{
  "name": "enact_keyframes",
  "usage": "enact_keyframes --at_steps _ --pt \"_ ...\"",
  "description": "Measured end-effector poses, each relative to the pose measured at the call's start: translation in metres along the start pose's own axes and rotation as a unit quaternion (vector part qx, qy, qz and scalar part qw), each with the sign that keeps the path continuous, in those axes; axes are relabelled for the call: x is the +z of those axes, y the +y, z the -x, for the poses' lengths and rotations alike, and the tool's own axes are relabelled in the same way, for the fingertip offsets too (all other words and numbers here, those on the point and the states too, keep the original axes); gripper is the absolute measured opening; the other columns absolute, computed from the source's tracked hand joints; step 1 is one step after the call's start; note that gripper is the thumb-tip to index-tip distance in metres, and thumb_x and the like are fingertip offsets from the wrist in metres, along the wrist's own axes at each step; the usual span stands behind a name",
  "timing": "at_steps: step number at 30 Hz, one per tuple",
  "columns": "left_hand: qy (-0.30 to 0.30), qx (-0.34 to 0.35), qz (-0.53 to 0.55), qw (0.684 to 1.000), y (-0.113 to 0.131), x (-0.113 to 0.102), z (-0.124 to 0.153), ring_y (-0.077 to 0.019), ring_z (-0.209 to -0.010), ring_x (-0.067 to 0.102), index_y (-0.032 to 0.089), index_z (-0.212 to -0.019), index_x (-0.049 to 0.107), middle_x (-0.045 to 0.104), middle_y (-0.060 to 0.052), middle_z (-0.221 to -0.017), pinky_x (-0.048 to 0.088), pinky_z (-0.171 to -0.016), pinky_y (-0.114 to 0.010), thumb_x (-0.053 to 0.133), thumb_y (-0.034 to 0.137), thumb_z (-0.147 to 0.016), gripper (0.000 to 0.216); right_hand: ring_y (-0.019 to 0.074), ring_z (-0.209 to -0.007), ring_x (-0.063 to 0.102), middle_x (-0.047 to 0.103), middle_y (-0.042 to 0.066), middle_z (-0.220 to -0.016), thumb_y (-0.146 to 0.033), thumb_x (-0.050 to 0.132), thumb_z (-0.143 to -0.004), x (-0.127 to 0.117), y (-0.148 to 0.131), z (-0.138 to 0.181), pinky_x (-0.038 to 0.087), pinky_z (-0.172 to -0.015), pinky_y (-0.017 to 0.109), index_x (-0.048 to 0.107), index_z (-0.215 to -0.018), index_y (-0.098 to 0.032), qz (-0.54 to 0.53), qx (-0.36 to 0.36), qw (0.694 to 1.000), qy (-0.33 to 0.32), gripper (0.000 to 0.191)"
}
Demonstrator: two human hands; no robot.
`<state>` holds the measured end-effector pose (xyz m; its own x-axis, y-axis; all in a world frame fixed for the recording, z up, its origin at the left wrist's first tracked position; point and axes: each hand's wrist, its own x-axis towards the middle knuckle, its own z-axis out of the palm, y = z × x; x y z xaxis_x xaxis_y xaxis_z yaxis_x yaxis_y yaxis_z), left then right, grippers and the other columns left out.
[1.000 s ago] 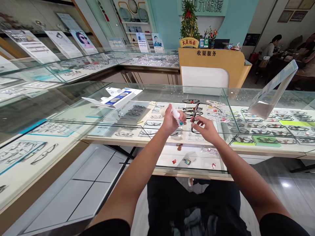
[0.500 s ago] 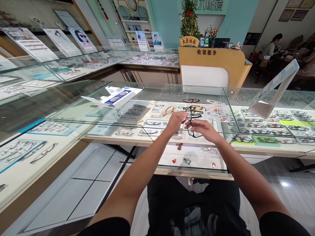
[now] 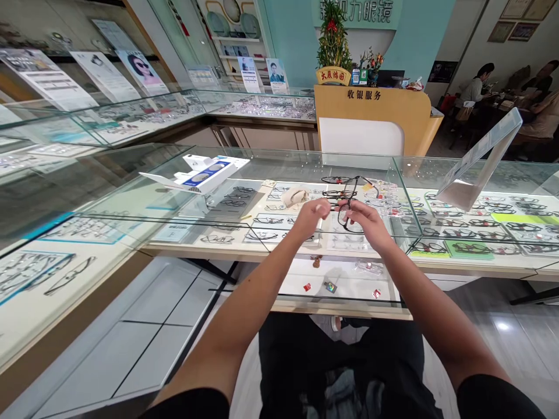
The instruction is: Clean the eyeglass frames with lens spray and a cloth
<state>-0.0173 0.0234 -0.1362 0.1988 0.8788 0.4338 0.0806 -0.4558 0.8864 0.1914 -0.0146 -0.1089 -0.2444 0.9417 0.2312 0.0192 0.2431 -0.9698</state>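
A pair of dark-rimmed eyeglasses [image 3: 342,219] is held upright on edge above the glass counter, one lens low and the other higher up. My right hand [image 3: 365,220] pinches it near the middle, with thumb and fingers closed on the frame. Just left of the glasses is my left hand [image 3: 313,215], its fingers curled together; whether it touches the frame or holds something small is hidden. Below both hands, a pull-out drawer [image 3: 301,302] holds a small brown piece [image 3: 317,261], red-and-white tags [image 3: 376,294] and a shiny square sticker [image 3: 331,287].
Rows of spectacle frames [image 3: 474,223] lie inside the glass display counter [image 3: 279,152]. An opened white-and-blue box [image 3: 205,174] is on the glass at left, a folded sign stand [image 3: 484,160] at right. Beyond is a wooden cashier desk [image 3: 371,105]; people [image 3: 476,87] sit at the far right.
The eyeglasses have turned in my right hand, so the upper part now leans up and to the right. My left hand stays close beside them. The view has shifted slightly.
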Motion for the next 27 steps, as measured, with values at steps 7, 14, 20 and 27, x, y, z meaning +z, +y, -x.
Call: enact_keyframes --at_steps 7,14,20,27 --pt "0.368 -0.15 -0.087 0.913 -0.039 -0.07 -0.027 -0.0293 -0.103 0.061 0.026 -0.094 0.049 0.06 -0.007 -0.099 0.049 -0.094 -0.041 0.074 0.05 -0.09 0.034 0.0185 -0.086 0.065 0.083 0.006 -0.117 -0.051 0.068 -0.085 -0.003 -0.001 -0.001 0.052 -0.08 0.034 0.081 -0.107 -0.025 -0.024 0.012 1.0 0.014 0.036" --pt "0.415 -0.205 -0.212 0.861 -0.058 -0.109 -0.019 -0.0368 -0.126 0.06 0.026 -0.099 0.042 0.06 -0.013 -0.115 0.041 -0.121 -0.052 0.07 0.019 -0.088 0.031 0.0178 -0.086 0.064 0.081 0.005 -0.117 -0.048 0.067 -0.086 -0.002 -0.003 0.001 0.05 -0.081 0.035 0.081 -0.105 -0.025 -0.017 0.007 1.0 0.005 0.032" --pt "0.424 -0.224 -0.223 0.849 -0.058 -0.106 -0.016 -0.0356 -0.129 0.064 0.023 -0.11 0.052 0.067 -0.014 -0.118 0.042 -0.123 -0.051 0.068 0.013 -0.089 0.028 0.0177 -0.084 0.06 0.081 0.004 -0.116 -0.048 0.071 -0.082 -0.002 -0.004 0.0 0.048 -0.079 0.035 0.076 -0.09 -0.025 -0.026 0.01 1.0 0.01 0.025" --pt "0.51 -0.069 -0.342 0.786 -0.024 -0.087 -0.016 -0.036 -0.148 0.052 0.02 -0.131 0.053 0.057 -0.021 -0.151 0.035 -0.129 -0.054 0.072 0.019 -0.089 0.047 0.0169 -0.083 0.06 0.08 0.003 -0.114 -0.046 0.071 -0.081 -0.002 -0.006 0.0 0.046 -0.078 0.034 0.076 -0.089 -0.026 -0.037 0.007 0.999 0.01 0.022"
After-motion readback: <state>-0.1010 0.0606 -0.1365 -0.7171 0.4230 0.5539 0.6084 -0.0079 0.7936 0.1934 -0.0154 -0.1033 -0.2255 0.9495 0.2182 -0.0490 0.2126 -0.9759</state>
